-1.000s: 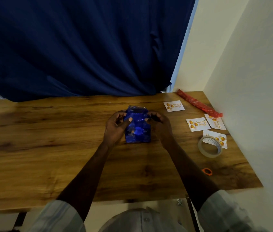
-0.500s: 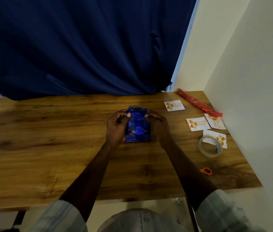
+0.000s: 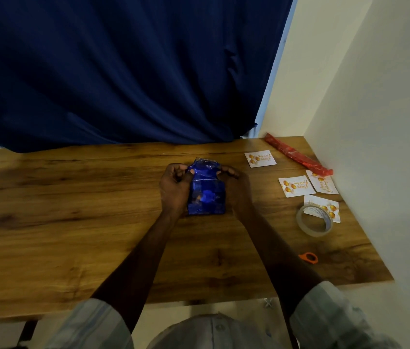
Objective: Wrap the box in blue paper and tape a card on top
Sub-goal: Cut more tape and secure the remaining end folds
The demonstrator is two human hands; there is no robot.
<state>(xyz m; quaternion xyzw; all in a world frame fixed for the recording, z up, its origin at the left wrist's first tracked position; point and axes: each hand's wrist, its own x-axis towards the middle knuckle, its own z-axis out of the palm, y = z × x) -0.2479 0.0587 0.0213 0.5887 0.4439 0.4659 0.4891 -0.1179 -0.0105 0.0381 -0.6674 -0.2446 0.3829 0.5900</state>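
Note:
A small box covered in shiny blue paper [image 3: 206, 192] sits on the wooden table [image 3: 73, 222] at its middle. My left hand [image 3: 175, 190] grips the box's left side, thumb pinching the paper near the far top edge. On the right side my right hand [image 3: 236, 187] holds it, fingers curled onto the paper's far fold. Loose paper bunches up at the far end. Several white cards with orange balloons lie to the right, the nearest to the box being one card [image 3: 260, 158]. A roll of clear tape [image 3: 314, 221] stands on one of the cards.
A red roll of paper [image 3: 297, 154] lies along the white wall at the far right. An orange scissors handle [image 3: 308, 257] shows near the table's right front. A dark blue curtain [image 3: 123, 71] hangs behind the table.
Both hands have shifted slightly on the box; my left thumb has moved up toward the paper's far top edge. The box stays in place.

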